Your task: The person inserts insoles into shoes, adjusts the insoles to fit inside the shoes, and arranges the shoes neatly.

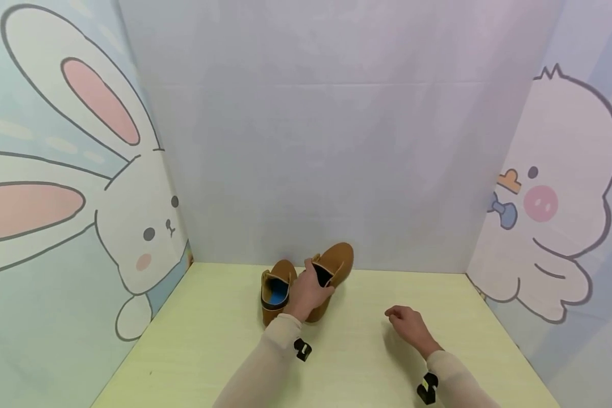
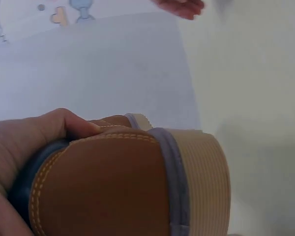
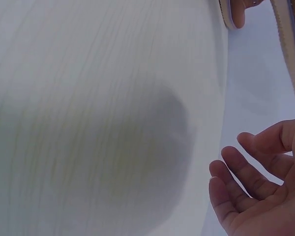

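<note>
While the left arm reaches fwd across the table point(image 1: 209, 340), the left hand point(image 1: 306, 292) grips the right-hand brown shoe point(image 1: 334, 269) at its heel end, w/ the thumb tucked into the opening and the fingers curled round the back. From the left wrist view the thumb point(image 2: 64, 123) presses on the brown leather by the pale stitching, and the ribbed tan sole point(image 2: 206, 177) shows beside it. That shoe is tipped up: its toe points away from the person, up and a bit to the right, toward the back wall point(image 1: 336, 141), so its long side runs from near to far and slants. Its heel end sits low by the table, under the hand. A 2nd brown shoe point(image 1: 275, 289) stands just to the left of it, touching or almost touching, w/ a blue inside that shows from above. Its toe also points away, and it sits flat. Both shoes are at the far middle of the table, close to the back wall. The right arm lies out to the right, well apart from the shoes. The right hand point(image 1: 410, 323) is loose, palm down, just over the table, fingers softly bent, holding nothing. From the right wrist view its fingers point(image 3: 246, 177) are spread a bit and relaxed. A bunny picture point(image 1: 143, 226) is on the left wall and a chick picture point(image 1: 556, 198) on the right wall.
</note>
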Demonstrator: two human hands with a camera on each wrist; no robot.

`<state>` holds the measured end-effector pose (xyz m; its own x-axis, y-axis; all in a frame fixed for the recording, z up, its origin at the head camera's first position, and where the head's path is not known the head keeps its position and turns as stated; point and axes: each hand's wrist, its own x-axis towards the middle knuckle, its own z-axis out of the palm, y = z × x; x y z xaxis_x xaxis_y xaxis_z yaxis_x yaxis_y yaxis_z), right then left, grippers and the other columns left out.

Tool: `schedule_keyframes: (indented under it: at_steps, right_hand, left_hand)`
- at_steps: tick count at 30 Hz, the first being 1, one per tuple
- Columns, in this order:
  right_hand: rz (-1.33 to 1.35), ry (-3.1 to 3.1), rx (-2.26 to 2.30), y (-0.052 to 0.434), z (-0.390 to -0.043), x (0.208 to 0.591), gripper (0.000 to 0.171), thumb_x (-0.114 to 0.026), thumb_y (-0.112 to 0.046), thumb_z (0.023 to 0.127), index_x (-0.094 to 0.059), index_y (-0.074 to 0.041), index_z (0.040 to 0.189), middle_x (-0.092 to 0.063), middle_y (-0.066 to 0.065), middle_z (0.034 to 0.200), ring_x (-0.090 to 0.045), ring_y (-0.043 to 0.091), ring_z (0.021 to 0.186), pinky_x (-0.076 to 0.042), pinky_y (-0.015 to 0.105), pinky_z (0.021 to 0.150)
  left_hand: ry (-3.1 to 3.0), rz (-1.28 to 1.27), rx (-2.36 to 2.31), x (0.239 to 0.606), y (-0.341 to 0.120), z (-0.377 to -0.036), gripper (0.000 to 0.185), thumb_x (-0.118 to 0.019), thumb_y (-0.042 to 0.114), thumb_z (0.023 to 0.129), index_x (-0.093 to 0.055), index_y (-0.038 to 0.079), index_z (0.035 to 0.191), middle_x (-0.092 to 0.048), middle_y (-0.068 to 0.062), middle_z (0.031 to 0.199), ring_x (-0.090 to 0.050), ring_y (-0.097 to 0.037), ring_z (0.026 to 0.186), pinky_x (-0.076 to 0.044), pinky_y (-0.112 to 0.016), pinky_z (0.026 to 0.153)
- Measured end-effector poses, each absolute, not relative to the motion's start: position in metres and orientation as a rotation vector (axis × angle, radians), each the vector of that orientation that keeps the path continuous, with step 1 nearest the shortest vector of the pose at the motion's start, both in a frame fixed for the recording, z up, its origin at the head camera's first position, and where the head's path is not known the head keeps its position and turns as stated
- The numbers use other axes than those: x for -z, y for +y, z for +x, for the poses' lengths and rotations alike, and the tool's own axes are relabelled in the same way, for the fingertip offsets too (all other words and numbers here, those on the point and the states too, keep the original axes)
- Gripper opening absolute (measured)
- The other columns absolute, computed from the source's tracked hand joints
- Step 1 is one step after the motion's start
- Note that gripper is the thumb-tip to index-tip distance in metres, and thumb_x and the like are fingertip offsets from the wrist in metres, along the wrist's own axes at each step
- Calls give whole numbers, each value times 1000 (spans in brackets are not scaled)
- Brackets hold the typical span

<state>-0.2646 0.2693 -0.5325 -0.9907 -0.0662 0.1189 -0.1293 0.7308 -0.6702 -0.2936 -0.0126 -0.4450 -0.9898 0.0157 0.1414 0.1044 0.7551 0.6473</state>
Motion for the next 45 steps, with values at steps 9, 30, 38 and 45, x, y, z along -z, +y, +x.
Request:
schedule_keyframes:
  at_steps: [9, 30, 38, 45]
  right_hand:
    - [167, -2835, -1144, 262, -267, 530, 24, -52, -3, 99, -73, 3, 109, -72, 15, 108, -68, 35, 100, -55, 47, 79]
    - [160, -2849, -1106, 260, -267, 526, 26, -52, -3, 98, -73, 3, 110, -72, 13, 108, -67, 34, 100, -55, 48, 80]
    - [153, -2848, -1096, 261, -269, 523, 25, -52, -2, 98, -73, 2, 111, -72, 13, 108, -67, 33, 100, -55, 47, 80]
    - [141, -2867, -1100, 261, -268, 527, 26, -52, -3, 98, -73, 1, 112, -72, 12, 109, -67, 33, 101, -55, 48, 81]
  left_hand:
    - [-2701, -55, 1044, 401, -51, -290, 96, -83, 32, 84, -24, 2, 155, -68, -24, 106, -67, -36, 77, -53, -44, 57]
    - [-2668, 257, 982, 395, -178, -309, 92, -73, 35, 90, -16, 0, 154, -62, -32, 114, -65, -46, 86, -52, -53, 64]
    - [-2705, 300, 1019, 424, -199, -319, 89, -73, 34, 91, -19, -5, 149, -60, -36, 110, -64, -48, 82, -51, -54, 62]
    - [-2779, 370, 1016, 463, -209, -328, 86, -74, 33, 91, -21, -8, 145, -60, -39, 108, -64, -48, 81, -51, -56, 62]
